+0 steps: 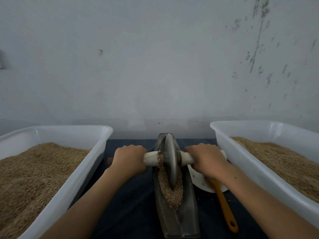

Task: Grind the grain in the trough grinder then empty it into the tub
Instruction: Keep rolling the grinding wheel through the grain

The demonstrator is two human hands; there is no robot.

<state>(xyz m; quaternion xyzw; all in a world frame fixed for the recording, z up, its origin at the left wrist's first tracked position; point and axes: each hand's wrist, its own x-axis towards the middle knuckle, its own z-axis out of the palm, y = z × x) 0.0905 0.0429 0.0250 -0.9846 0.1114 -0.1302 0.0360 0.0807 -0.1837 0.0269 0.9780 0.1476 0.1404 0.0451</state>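
In the head view, a long boat-shaped grey metal trough grinder (pixel 174 200) lies lengthwise at the lower centre of the frame on a desk covered in dark blue cloth (pixel 131 204). Coarse tan grain (pixel 170 192) fills its groove. A thin grey metal grinding disc (pixel 170 161) stands upright in the groove, with a pale wrapped axle handle (pixel 151 158) running through it to either side.

The left hand (pixel 128 159) is closed around the left end of the handle, and the right hand (pixel 206 158) is closed around the right end, both knuckles-up.

The disc and trough look stiff and heavy, so the wheel probably rolls best under an even two-handed grip close to the disc. The wrapping likely helps against slipping. For emptying, the trough would likely need a hold at both tapered ends, since loose grain will slide out as soon as it tilts.

A white plastic tub of grain (pixel 57 171) sits at lower left, and a second white plastic tub (pixel 259 163) at right. A yellow-handled utensil (pixel 224 206) rests on a white dish (pixel 198 181) just right of the trough.
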